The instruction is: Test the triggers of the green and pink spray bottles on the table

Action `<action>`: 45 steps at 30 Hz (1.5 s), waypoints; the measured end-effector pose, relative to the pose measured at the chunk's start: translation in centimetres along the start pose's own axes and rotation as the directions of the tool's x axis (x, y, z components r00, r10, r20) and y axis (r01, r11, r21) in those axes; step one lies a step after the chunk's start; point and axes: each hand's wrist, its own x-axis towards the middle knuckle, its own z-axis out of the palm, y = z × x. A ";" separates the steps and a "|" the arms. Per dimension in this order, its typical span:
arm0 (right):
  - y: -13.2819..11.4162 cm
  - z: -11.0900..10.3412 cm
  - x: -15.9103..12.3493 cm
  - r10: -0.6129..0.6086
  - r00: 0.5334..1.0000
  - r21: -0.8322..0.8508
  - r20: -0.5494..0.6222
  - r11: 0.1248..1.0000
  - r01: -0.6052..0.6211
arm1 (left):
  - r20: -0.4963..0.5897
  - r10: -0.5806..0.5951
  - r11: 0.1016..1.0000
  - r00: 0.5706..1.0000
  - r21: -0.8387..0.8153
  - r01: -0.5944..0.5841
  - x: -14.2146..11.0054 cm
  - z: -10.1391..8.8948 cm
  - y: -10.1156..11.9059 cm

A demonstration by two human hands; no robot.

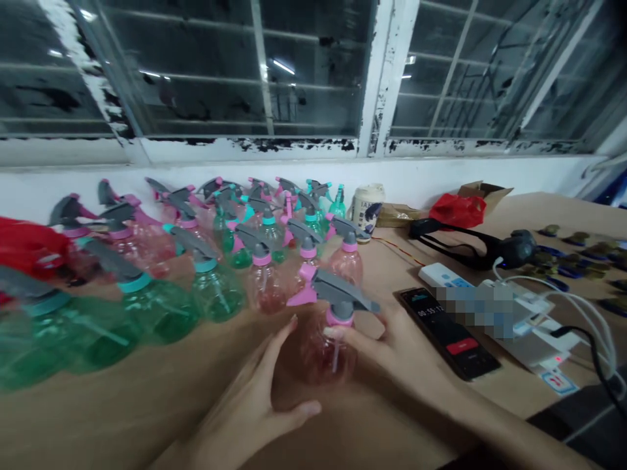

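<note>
A clear pink spray bottle [326, 359] with a grey and pink trigger head stands upright in front of me on the brown tabletop. My right hand [379, 349] is closed around its neck and side, thumb at the pink collar. To the left of this bottle, my left hand [264, 385] is open, thumb and fingers spread apart, holding nothing. Just beyond stand more pink spray bottles [268, 287]. Green spray bottles [159, 310] with turquoise collars are lined up to the left, and further rows of both colours reach back to the wall.
A phone [448, 334] showing a timer lies to the right, beside a power strip [448, 277] with white cables. Behind them are a black strap device [514, 250], a red plastic bag [458, 210] and a paper cup [366, 202]. Another red bag [32, 245] sits at far left.
</note>
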 end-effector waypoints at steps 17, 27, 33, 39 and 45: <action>-2.9 7.6 2.6 -0.211 0.921 0.102 0.328 0.977 0.187 | -0.045 -0.225 0.930 0.973 -0.309 0.201 -6.1 -2.0 -2.7; -2.7 8.8 5.0 -0.297 0.839 0.375 0.456 0.919 0.121 | -0.030 -0.132 0.965 0.991 -0.232 0.122 -4.3 -1.1 -3.6; -1.5 8.7 5.4 -0.218 0.904 0.344 0.367 0.935 0.086 | 0.057 -0.072 0.997 0.996 -0.033 0.073 -4.5 -1.1 -6.6; -0.4 8.3 6.1 -0.064 0.922 0.260 0.382 0.965 -0.041 | 0.084 -0.026 0.998 0.996 0.061 0.021 -4.6 -1.0 -8.0; 0.0 8.7 6.4 -0.115 0.926 0.214 0.360 0.976 0.038 | 0.088 -0.023 0.994 0.996 0.108 0.013 -4.6 -1.1 -7.8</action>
